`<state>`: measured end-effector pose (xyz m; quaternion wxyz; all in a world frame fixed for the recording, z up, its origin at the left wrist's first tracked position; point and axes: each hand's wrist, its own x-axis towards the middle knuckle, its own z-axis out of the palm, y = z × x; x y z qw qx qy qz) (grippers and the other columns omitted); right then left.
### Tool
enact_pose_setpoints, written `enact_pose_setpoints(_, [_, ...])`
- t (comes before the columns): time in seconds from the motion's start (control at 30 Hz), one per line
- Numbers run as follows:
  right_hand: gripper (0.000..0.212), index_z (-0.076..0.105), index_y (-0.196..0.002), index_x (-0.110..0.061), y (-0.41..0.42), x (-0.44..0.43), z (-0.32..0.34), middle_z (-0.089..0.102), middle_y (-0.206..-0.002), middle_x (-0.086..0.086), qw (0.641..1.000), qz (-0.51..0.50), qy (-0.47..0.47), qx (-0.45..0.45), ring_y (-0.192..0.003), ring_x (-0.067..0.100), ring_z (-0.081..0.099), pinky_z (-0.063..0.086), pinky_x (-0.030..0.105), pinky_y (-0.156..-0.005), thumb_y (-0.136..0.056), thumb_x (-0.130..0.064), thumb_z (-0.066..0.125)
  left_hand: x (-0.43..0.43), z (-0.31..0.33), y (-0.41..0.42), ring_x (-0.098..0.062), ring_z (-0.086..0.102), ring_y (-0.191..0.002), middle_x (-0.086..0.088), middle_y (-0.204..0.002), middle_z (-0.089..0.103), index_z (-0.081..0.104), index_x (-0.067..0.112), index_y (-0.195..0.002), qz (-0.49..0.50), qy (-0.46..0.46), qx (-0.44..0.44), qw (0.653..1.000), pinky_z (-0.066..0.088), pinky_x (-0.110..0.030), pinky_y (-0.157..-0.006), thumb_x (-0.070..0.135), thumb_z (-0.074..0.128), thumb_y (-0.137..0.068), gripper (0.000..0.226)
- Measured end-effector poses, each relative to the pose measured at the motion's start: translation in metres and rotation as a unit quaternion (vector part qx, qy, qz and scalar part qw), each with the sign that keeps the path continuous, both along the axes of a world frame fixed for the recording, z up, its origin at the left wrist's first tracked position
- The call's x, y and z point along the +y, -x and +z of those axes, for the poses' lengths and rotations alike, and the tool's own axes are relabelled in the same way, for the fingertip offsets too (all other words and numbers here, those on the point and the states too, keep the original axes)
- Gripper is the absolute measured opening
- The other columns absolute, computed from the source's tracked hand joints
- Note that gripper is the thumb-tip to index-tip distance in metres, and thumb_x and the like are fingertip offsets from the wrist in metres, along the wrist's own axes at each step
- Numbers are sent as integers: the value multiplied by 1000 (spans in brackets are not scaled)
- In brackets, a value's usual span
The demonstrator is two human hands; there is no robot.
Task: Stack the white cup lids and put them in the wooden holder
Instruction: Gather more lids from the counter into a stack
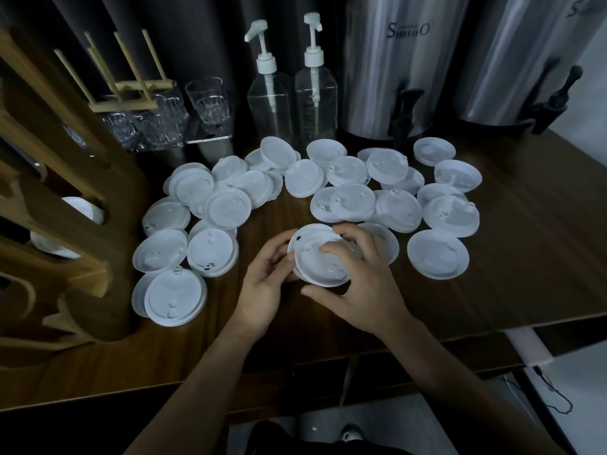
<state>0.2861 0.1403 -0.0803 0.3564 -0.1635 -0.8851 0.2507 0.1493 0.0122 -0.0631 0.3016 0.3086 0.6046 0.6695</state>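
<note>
A dim drinks corner: a dark wood surface [509, 257] backed by two steel urns [384, 67], two clear pump bottles [270, 103] and several glasses [207, 100]. The wooden holder [98, 257] stands at the left edge, with two white lids [83, 208] showing in its slots.

To the right of the holder, near me, both my hands grip a small stack of lids [318, 257]. My left hand [262, 290] curls round the rim on the holder's side. My right hand [358, 284] presses fingers on top, thumb under the near edge. I cannot tell how many lids are in the stack.

These lids look thin, light and springy, and probably slick, so I judge the rim is the place to hold, squeezing gently so nothing buckles or skids.

Loose lids [438, 254] fan out right of the holder and beyond my hands, roughly three dozen; overlaps hide the exact count.
</note>
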Motion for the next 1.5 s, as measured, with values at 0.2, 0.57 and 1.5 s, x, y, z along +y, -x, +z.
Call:
enact_pose_setpoints(0.2, [69, 66, -131, -16, -1, 0, 0, 41, -156, 5, 998, 51, 3, -20, -146, 22, 39, 43, 53, -110, -87, -69, 66, -3, 0, 5, -25, 66, -128, -5, -136, 70, 60, 15, -141, -12, 0, -26, 1000, 57, -36, -100, 9, 45, -109, 36])
enact_pose_setpoints(0.57, [63, 63, -133, -16, 0, 0, -4, 43, -155, 2, 999, 35, 21, -13, -145, 19, 42, 48, 54, -106, -91, -63, 67, -5, 2, 5, -27, 60, -136, -7, -144, 66, 55, 12, -147, -74, -7, -23, 997, 51, -41, -111, 24, 50, -102, 47])
enact_pose_setpoints(1.5, [42, 74, -121, -17, -21, 10, -10, 59, -127, 0, 991, -109, -75, -13, -124, 19, 56, 43, 49, -104, -96, -48, 62, 1, 0, -1, -14, 69, -121, 5, -127, 75, 63, 13, -138, 3, 0, -18, 1000, 58, -26, -95, 14, 50, -108, 33])
